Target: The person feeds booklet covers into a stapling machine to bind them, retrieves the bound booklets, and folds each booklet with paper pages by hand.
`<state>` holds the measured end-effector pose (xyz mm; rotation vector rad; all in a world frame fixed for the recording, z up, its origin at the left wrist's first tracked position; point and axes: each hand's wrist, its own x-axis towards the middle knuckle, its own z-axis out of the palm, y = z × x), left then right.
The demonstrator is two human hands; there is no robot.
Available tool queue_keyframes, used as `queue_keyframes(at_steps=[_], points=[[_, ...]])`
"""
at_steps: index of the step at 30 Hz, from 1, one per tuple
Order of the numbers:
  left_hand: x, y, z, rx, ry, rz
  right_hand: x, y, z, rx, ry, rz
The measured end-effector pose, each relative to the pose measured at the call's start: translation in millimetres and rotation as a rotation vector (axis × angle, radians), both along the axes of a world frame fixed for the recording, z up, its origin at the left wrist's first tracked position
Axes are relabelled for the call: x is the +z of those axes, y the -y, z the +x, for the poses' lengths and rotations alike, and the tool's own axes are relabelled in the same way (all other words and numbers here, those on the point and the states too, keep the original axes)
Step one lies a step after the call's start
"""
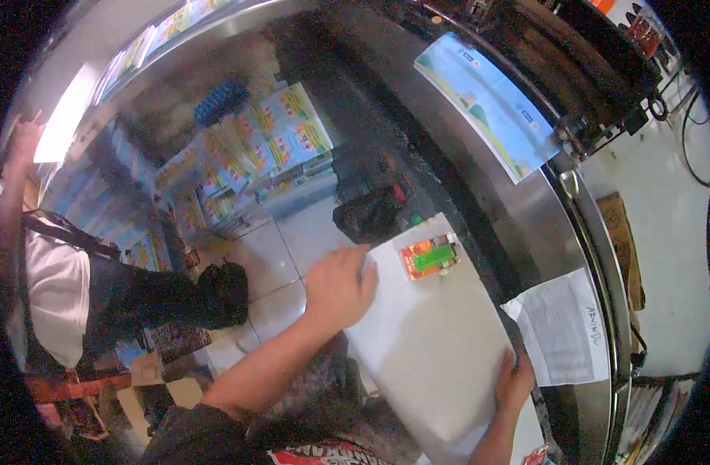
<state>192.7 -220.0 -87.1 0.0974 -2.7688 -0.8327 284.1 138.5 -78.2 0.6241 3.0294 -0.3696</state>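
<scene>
A pale, flat-topped slab or stack of paper lies in front of me; I cannot tell which. My left hand is closed on its left edge, thumb on the top and fingers along the side. At the opposite edge, my right hand grips with the thumb on top, its other fingers partly hidden. An orange-red small pack sits near the far end of the pale top, with a green lighter lying across it.
Metal machinery runs along the right, carrying blue printed sheets and a white written sheet. Printed stacks stand on the tiled floor beyond. A black bag lies nearby. Another person in dark trousers is at left.
</scene>
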Motion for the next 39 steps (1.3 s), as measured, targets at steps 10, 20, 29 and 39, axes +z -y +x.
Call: queue_keyframes(at_steps=[10, 20, 29, 39], points=[[-4.8, 3.4, -1.4, -0.029, 0.038, 0.025, -5.4, 2.4, 3.0, 0.068, -0.182, -0.035], [33.8, 4.5, -166.1, -0.165, 0.249, 1.003, -1.2, -6.8, 4.2, 0.09, -0.208, -0.063], [54.3, -68.2, -320.6, -0.143, 0.266, 1.97, -4.4, -5.1, -0.2, 0.085, -0.174, 0.05], [120.8, -69.3, -110.4, -0.075, -0.259, 1.469, 2.5, -3.5, 9.3, 0.033, -0.19, 0.033]])
